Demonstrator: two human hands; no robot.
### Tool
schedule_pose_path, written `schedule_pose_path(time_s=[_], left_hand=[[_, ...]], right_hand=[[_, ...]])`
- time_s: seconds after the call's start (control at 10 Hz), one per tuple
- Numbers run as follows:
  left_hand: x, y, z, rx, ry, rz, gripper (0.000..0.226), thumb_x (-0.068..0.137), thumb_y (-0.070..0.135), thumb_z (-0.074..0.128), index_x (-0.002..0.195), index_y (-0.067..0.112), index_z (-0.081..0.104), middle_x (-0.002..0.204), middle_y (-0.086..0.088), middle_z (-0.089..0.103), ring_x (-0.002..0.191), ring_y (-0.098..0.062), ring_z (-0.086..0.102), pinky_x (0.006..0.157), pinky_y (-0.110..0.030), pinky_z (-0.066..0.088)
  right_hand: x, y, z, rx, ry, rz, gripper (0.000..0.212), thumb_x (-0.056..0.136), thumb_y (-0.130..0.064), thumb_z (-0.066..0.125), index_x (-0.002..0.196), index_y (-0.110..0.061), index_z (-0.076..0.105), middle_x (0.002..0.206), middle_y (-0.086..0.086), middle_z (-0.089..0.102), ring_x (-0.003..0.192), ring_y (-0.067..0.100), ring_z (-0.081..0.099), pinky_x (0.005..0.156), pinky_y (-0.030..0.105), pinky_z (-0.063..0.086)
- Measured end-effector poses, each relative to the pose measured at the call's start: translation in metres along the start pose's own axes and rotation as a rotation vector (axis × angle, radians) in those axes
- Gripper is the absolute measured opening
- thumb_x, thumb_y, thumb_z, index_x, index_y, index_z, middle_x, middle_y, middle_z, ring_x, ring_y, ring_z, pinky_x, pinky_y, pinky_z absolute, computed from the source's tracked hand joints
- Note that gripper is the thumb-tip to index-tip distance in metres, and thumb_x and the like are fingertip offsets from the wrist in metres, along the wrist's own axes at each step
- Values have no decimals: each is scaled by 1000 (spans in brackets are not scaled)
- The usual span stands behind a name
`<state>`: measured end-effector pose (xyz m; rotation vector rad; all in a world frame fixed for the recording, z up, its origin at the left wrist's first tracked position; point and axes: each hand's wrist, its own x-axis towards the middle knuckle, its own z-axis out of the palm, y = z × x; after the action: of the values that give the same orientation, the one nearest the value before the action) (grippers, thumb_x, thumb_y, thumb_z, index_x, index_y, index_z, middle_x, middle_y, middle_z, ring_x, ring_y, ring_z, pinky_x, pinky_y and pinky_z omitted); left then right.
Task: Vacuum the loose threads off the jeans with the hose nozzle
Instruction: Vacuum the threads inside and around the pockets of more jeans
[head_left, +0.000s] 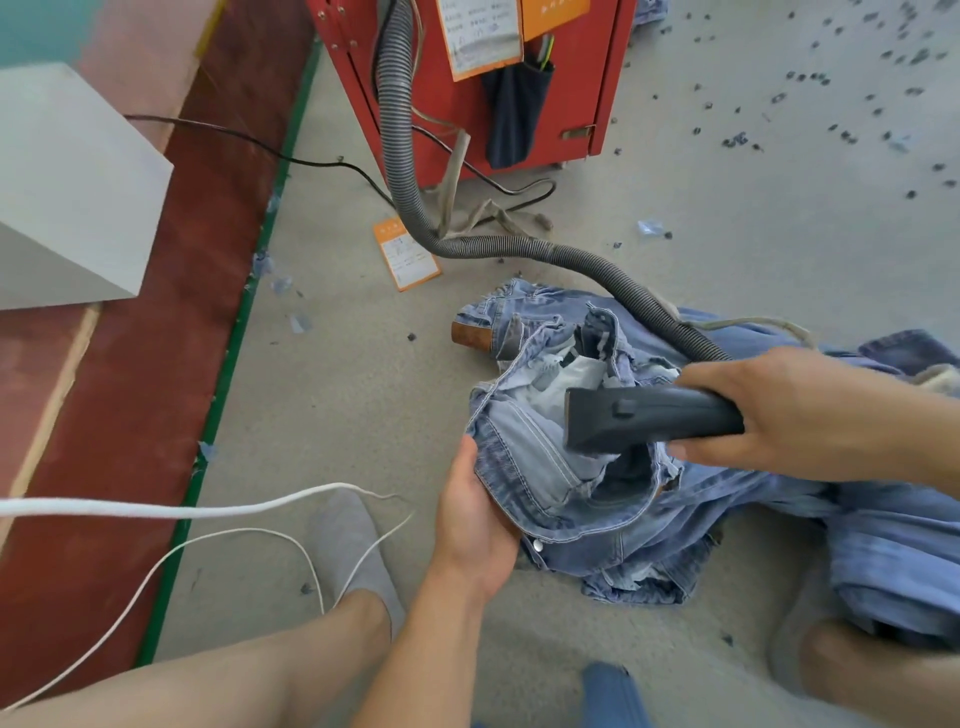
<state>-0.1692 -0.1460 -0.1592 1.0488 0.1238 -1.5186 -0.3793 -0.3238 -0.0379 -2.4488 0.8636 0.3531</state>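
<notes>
Light blue jeans (561, 499) lie bunched on the grey floor, waistband opened upward with the pale inside showing. My left hand (475, 525) grips the near left edge of the waistband. My right hand (795, 415) holds the flat black nozzle (649, 418), whose mouth points left over the open waist. A grey ribbed hose (410, 171) runs from the nozzle back across the floor and up into the red vacuum cabinet (576, 93).
A white cord (171, 512) crosses the floor at the left near my socked foot (353, 551). An orange paper tag (408, 254) lies by the hose. Dark thread scraps (810, 78) dot the floor at far right. A grey box (72, 187) stands at the left.
</notes>
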Motion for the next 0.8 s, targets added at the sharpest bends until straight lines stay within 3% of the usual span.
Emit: schedule_pose_path(time_s=[0.1, 0.2, 0.3, 0.4, 0.5, 0.6, 0.7, 0.8], left_hand=[[-2, -7, 1, -7, -44, -53, 62, 111, 49, 21, 148, 13, 54, 148, -16, 57, 139, -34, 53, 119, -51, 36], [-5, -11, 1, -69, -59, -76, 60, 109, 47, 26, 145, 11, 58, 146, -18, 59, 136, -35, 56, 118, -53, 36], [-3, -6, -5, -14, 4, -47, 58, 109, 46, 28, 142, 13, 62, 142, -15, 62, 133, -33, 59, 114, -52, 44], [-5, -4, 1, 57, 0, -49, 50, 108, 43, 37, 140, 16, 63, 140, -13, 65, 129, -30, 62, 111, -51, 48], [3, 8, -3, -130, 206, 23, 58, 104, 12, 50, 159, 25, 36, 145, -13, 60, 123, -35, 65, 106, -56, 49], [19, 50, -16, -463, 313, 283, 57, 101, -3, 38, 156, 12, 34, 143, -20, 56, 123, -36, 65, 104, -49, 50], [39, 61, -22, -49, 467, 414, 52, 105, 21, 48, 155, 24, 36, 146, -9, 50, 135, -28, 51, 121, -43, 30], [73, 40, -21, 1331, 554, 351, 117, 80, 71, 72, 164, 34, -1, 171, -14, -15, 157, -37, -8, 126, -52, 5]], right_hand=[[11, -20, 10, -67, -67, -31, 42, 76, -85, 45, 95, -48, 48, 76, -30, 61, 61, 0, 58, 55, 22, 41], [21, -34, 16, -122, -19, -14, 36, 85, -80, 48, 94, -45, 46, 66, -13, 58, 62, 5, 58, 59, 32, 49], [22, -33, 4, -52, 111, 72, 39, 84, -78, 51, 96, -42, 53, 66, -13, 61, 59, 5, 59, 57, 33, 51], [15, -22, -23, 157, 347, 196, 31, 83, -72, 67, 81, -45, 53, 69, -33, 63, 58, -4, 61, 48, 25, 37], [-1, -1, -54, 279, 554, 295, 36, 82, -70, 70, 79, -36, 57, 60, -23, 65, 41, 6, 57, 50, 28, 38], [-20, 22, -67, 337, 627, 355, 35, 77, -73, 64, 83, -39, 58, 55, -2, 66, 41, 11, 60, 53, 33, 49], [-33, 42, -58, 248, 682, 399, 33, 86, -63, 68, 86, -33, 54, 58, -2, 60, 54, 21, 62, 54, 35, 44], [-42, 54, -50, 140, 664, 374, 30, 88, -65, 62, 94, -41, 45, 67, -12, 56, 60, 13, 57, 54, 34, 42]])
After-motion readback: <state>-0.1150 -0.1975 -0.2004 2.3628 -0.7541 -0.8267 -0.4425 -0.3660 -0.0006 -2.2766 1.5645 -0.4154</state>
